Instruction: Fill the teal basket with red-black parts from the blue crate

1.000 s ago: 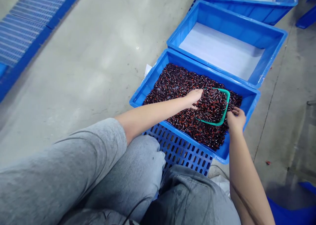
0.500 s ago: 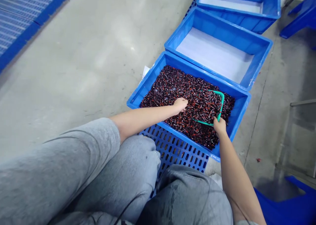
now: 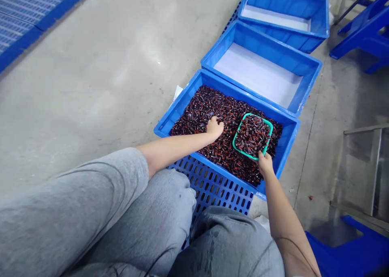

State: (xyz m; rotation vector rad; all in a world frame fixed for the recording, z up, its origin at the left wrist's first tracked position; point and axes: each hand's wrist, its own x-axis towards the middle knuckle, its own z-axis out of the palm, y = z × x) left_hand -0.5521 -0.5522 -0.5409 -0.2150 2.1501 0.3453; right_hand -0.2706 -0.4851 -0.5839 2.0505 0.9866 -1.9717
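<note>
A blue plastic crate [image 3: 168,123] holds a thick layer of small dark tube-like parts [image 3: 209,100] with orange-red ends. My right hand [image 3: 265,163] grips the near right corner of a small green basket [image 3: 234,142], thumb over the rim. The basket is heaped with the same parts and sits level over the right side of the layer. To its left, my left hand [image 3: 214,128] is over the loose parts with its fingers apart and slightly bent. It holds nothing that I can see, though its fingertips are partly hidden.
Beyond the crate stand a second blue crate [image 3: 310,76] with a white bottom sheet and a third blue crate [image 3: 319,19]. A slotted blue pallet [image 3: 225,190] lies beneath. Blue stools [image 3: 358,37] and a metal frame [image 3: 375,167] are on the right.
The green basket has come up out of the parts, full, its whole rim now showing. My left hand has drawn back to the left from it, and its fingers have opened.
</note>
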